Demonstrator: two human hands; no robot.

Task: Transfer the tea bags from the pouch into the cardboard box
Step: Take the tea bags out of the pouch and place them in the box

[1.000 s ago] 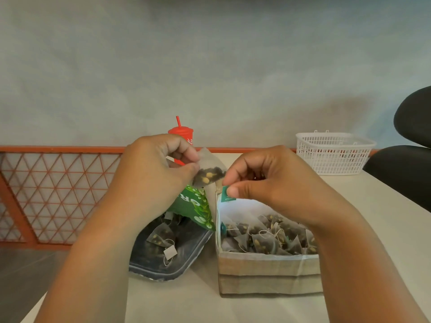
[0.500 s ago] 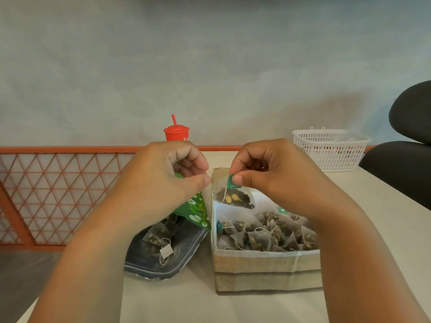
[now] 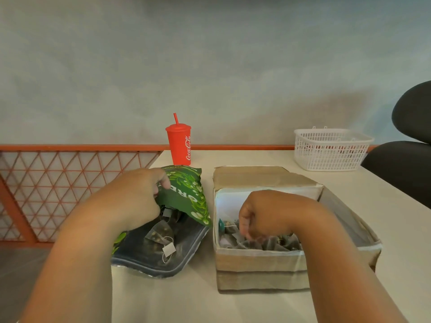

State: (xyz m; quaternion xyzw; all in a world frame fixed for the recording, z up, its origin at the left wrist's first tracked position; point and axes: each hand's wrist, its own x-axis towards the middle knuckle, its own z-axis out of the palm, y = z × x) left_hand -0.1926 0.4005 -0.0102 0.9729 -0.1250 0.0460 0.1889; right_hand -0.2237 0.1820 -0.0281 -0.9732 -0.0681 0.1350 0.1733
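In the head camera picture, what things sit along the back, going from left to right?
Left to right: orange lattice fence → red cup with straw → white basket → black chair.

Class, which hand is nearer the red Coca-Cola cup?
Left. The left hand grips the green pouch just before the Coca-Cola cup; the right hand is inside the cardboard box, farther off.
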